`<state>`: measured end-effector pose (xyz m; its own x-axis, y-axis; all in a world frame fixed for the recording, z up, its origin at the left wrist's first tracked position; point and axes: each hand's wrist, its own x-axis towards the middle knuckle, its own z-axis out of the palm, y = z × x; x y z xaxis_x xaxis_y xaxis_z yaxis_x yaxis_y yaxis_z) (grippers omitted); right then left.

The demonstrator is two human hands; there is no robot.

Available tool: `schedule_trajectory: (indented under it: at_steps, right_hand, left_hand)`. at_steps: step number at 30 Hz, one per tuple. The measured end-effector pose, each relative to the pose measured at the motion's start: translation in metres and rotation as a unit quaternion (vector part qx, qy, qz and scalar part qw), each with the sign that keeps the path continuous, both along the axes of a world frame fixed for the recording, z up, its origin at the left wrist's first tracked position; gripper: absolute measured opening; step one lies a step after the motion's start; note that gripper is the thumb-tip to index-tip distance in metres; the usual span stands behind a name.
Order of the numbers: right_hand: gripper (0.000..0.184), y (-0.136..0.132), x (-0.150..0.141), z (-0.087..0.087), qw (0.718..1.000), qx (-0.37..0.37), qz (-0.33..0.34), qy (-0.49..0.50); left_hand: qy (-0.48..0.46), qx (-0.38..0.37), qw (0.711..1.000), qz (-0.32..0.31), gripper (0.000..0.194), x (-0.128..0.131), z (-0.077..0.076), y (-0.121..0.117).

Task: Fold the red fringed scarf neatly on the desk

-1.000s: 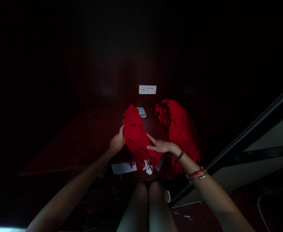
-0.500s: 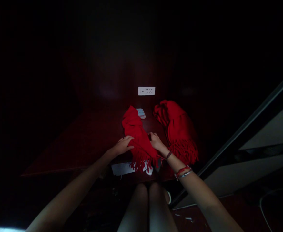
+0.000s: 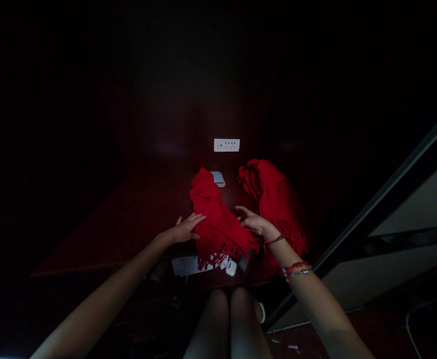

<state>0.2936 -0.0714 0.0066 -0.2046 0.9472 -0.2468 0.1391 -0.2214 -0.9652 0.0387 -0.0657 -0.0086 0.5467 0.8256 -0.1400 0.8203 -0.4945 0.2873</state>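
A red fringed scarf (image 3: pixel 218 217) lies folded lengthwise on the dark desk (image 3: pixel 139 214), its tassels hanging over the front edge. My left hand (image 3: pixel 186 229) is at its left side, fingers stretched out with the tips on the cloth. On the other side, my right hand (image 3: pixel 251 221) has its fingers apart and lightly bent by the scarf's right edge; whether they touch it I cannot tell. A second red fringed scarf (image 3: pixel 278 197) lies bunched just beyond my right hand. A phone (image 3: pixel 218 179) with a lit screen is partly covered by the first scarf's far end.
A white socket panel (image 3: pixel 226 145) is on the back wall. Below the desk edge are papers (image 3: pixel 184 266) and a white earphone case (image 3: pixel 230 268). My knees (image 3: pixel 227 304) are under the front. A dark slanted frame (image 3: pixel 367 199) runs along the right.
My right hand has moved right and its fingers have spread from the scarf's edge. My left hand has shifted slightly left, fingers straighter. The scarf's fringed end has spread wider, uncovering the earphone case.
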Motion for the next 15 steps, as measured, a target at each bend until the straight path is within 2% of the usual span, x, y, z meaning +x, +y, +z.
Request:
schedule_trajectory:
  at_steps: [2,5,7,9,12,14,15]
  right_hand:
    - [0.075,-0.008,-0.004,-0.003,0.999,-0.019,0.014,0.042]
    - [0.084,-0.020,-0.013,0.000,0.998,-0.013,0.049,0.044]
    - [0.079,-0.027,-0.018,0.007,0.996,0.021,0.079,0.037]
    - [0.064,-0.029,-0.019,0.015,0.994,0.072,0.084,0.023]
    - [0.043,-0.023,-0.011,0.019,0.990,0.111,0.043,-0.081]
    - [0.039,-0.016,-0.001,0.016,0.979,0.116,0.030,-0.168]
    - [0.040,-0.014,0.003,0.014,0.972,0.122,0.045,-0.197]
  left_hand:
    - [-0.003,0.033,0.999,-0.011,0.061,0.006,0.000,-0.006]
    - [-0.017,0.058,0.998,-0.023,0.061,0.017,-0.002,-0.016]
    - [-0.017,0.043,0.999,-0.014,0.068,0.021,-0.004,-0.021]
    - [-0.009,0.022,1.000,-0.014,0.076,0.022,-0.004,-0.024]
    - [0.007,0.002,1.000,-0.016,0.083,0.015,-0.002,-0.021]
    - [0.022,-0.005,1.000,0.005,0.082,0.009,0.000,-0.016]
    - [0.029,-0.008,0.999,0.016,0.081,0.006,0.001,-0.014]
